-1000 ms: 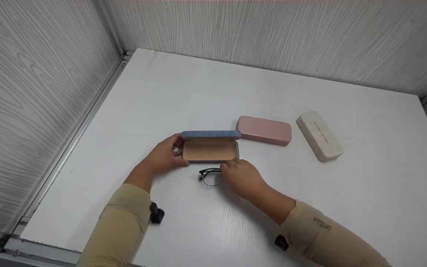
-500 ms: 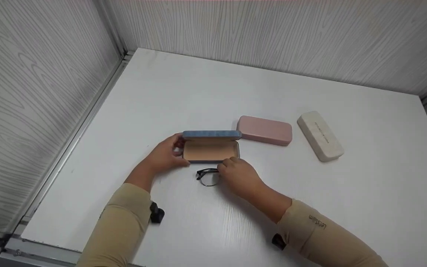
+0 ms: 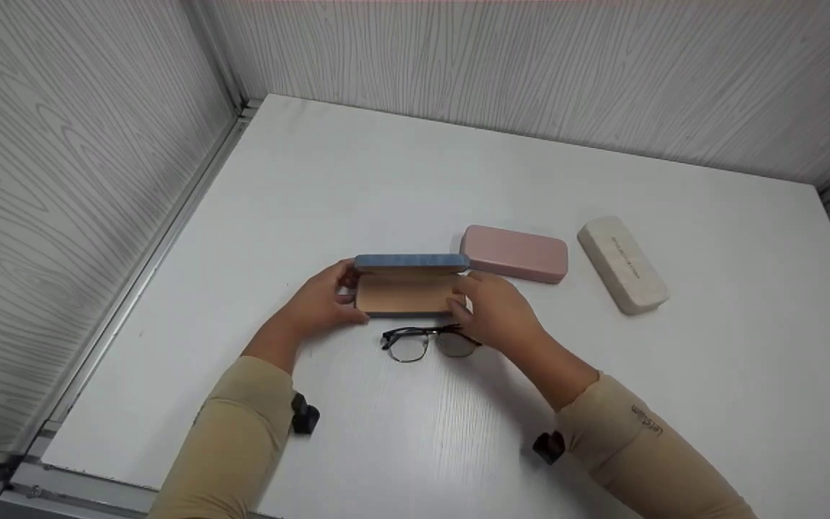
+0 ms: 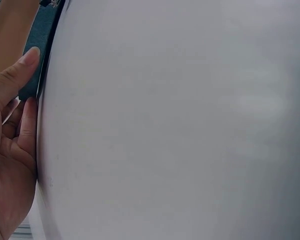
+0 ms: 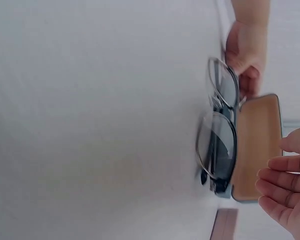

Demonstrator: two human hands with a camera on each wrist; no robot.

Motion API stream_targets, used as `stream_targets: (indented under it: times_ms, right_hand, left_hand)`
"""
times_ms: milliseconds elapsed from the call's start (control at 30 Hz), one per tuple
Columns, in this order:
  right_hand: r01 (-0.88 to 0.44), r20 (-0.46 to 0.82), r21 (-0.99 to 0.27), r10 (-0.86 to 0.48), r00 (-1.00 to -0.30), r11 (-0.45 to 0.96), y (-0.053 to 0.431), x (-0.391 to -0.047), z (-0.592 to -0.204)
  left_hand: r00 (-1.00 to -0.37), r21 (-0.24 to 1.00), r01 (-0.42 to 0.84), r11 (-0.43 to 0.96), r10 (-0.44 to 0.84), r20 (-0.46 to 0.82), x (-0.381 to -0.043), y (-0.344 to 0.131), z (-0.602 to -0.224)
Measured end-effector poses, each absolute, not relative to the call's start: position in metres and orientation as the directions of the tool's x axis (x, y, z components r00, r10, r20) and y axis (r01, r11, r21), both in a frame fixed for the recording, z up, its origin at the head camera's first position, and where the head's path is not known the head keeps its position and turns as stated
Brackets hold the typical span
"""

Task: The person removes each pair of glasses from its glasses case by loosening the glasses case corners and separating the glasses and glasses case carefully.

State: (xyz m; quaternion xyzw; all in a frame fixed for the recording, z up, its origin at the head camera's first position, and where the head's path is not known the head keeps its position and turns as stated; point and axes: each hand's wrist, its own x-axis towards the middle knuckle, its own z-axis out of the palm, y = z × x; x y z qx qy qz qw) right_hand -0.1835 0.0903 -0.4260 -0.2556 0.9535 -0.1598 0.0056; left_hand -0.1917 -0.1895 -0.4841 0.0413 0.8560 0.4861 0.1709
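Observation:
A blue glasses case [image 3: 411, 263] stands with its lid raised, showing a tan lining that holds nothing. My left hand [image 3: 314, 306] grips its left end; in the left wrist view the thumb [image 4: 27, 60] lies on the front wall, with fingers round the end. A pair of dark-rimmed glasses [image 3: 458, 344] lies folded on the table just in front of the case, lenses toward me. At the case's right end is my right hand [image 3: 505, 313], fingers loosely bent and apart from the glasses. In the right wrist view these fingers [image 5: 282, 182] overlap the tan interior [image 5: 257, 140].
Behind and to the right lies a closed pink glasses case [image 3: 512, 254], close to the blue one's lid. Farther right, a cream glasses case [image 3: 622, 265] with printed lettering lies at an angle. Wood-patterned panels [image 3: 494, 65] wall the white table [image 3: 357, 173] at back and sides.
My right hand has let go of the glasses and moved up and right to the case's right end. The glasses shifted slightly left earlier. My left hand stays on the case.

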Motion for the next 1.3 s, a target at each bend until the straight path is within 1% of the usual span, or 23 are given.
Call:
stream_targets:
  times_ms: [267,500,667,800,867,933,1033,1200,1300]
  right_hand:
    - [-0.413,0.085,-0.398,-0.416,-0.906,0.819,0.102,-0.2,-0.418]
    - [-0.268,0.031,-0.574,-0.307,-0.951,0.773,0.108,-0.215,-0.419]
    - [-0.129,-0.047,-0.733,-0.239,-0.97,0.668,0.109,-0.224,-0.426]
    - [0.005,-0.134,-0.87,-0.226,-0.965,0.494,0.11,-0.229,-0.432]
    - [0.07,-0.173,-0.916,-0.232,-0.957,0.395,0.109,-0.231,-0.436]
    - [0.123,-0.204,-0.938,-0.232,-0.951,0.323,0.108,-0.232,-0.439]
    - [0.164,-0.236,-0.945,-0.239,-0.942,0.283,0.106,-0.233,-0.443]
    - [0.205,-0.292,-0.932,-0.283,-0.914,0.299,0.102,-0.236,-0.45]
    - [0.203,-0.305,-0.927,-0.319,-0.897,0.315,0.1,-0.238,-0.453]
  left_hand:
    - [-0.94,0.842,-0.096,0.532,0.23,-0.253,-0.193,-0.189,-0.486]
    - [-0.943,0.842,-0.081,0.534,0.233,-0.238,-0.194,-0.188,-0.485]
    - [-0.938,0.843,-0.1,0.529,0.232,-0.257,-0.193,-0.189,-0.485]
    - [-0.935,0.841,-0.122,0.527,0.223,-0.275,-0.191,-0.188,-0.486]
    - [-0.937,0.844,-0.123,0.522,0.22,-0.272,-0.191,-0.188,-0.486]
    - [-0.939,0.847,-0.126,0.517,0.213,-0.27,-0.191,-0.188,-0.486]
    - [-0.94,0.85,-0.121,0.513,0.215,-0.264,-0.191,-0.188,-0.486]
    - [-0.941,0.851,-0.106,0.514,0.224,-0.253,-0.193,-0.189,-0.487]
    - [-0.94,0.849,-0.104,0.518,0.227,-0.254,-0.193,-0.19,-0.487]
